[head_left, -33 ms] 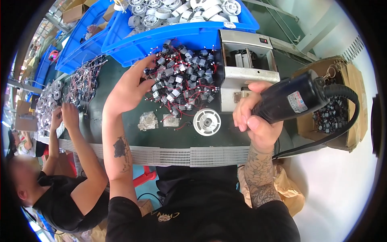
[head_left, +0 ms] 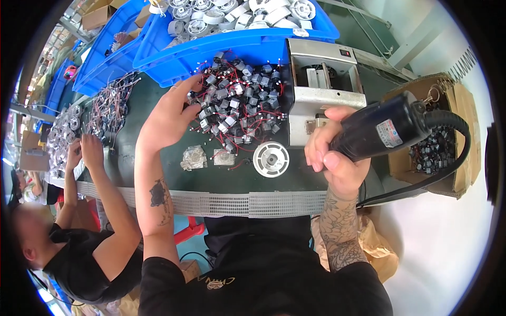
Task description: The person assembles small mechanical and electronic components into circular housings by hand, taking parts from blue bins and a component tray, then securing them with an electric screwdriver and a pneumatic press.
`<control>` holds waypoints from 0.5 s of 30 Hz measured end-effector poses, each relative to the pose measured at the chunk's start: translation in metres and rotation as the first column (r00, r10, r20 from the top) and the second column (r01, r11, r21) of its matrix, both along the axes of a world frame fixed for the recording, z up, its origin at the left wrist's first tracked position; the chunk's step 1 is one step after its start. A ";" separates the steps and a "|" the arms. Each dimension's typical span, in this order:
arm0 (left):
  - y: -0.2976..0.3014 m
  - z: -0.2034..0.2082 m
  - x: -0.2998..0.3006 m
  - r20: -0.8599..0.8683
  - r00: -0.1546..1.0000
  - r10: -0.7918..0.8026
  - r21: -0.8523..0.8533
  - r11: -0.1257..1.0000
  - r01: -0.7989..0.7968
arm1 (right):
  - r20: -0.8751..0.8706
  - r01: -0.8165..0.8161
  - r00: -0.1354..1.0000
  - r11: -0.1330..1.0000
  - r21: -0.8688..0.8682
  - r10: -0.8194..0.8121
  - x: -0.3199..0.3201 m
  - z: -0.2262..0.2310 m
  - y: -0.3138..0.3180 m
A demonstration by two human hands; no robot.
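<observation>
Nothing has visibly shifted since the earlier frame. Small black parts [head_left: 237,105] heaped on the tabletop [head_left: 221,181] are being picked through by the left hand [head_left: 168,113], fingers spread, nothing gripped yet; 1 needs pinching next. A black power tool [head_left: 385,129] is clasped by the right hand [head_left: 334,158]. White spools [head_left: 247,13] fill the blue bin [head_left: 247,50]; a cardboard box [head_left: 453,142] holds more parts.

One head-worn fisheye view looks steeply down from above the person's chest onto the near edge of the dark green workbench [head_left: 221,181], close enough that both forearms fill the middle. It faces forward across the bench toward the blue bins [head_left: 237,50] at its far edge; straight lines bow near the rim.
</observation>
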State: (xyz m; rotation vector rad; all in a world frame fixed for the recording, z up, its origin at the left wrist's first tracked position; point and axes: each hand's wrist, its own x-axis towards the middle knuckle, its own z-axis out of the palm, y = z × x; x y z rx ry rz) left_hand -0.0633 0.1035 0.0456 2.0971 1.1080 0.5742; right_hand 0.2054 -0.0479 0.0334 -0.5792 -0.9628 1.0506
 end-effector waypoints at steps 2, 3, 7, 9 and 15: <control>-0.002 -0.002 -0.002 -0.221 0.973 0.063 0.338 0.941 0.016 | 0.004 0.002 1.000 1.000 -0.001 -0.002 0.000 0.000 0.000; -0.004 -0.001 -0.002 -0.222 0.973 0.063 0.338 0.941 0.016 | 0.011 0.007 1.000 1.000 -0.003 -0.007 0.000 0.000 0.000; -0.013 0.013 -0.007 -0.193 0.951 0.243 0.475 0.871 -0.126 | 0.014 0.012 1.000 1.000 -0.002 -0.012 0.000 0.001 -0.001; -0.027 0.035 -0.002 -0.163 0.959 0.232 0.382 0.911 -0.155 | 0.196 0.017 0.980 0.998 0.065 -0.030 0.004 -0.002 0.001; -0.070 0.044 0.042 0.137 0.985 -0.104 0.299 0.952 0.059 | 0.158 0.041 0.986 0.995 0.088 -0.055 0.004 0.003 0.001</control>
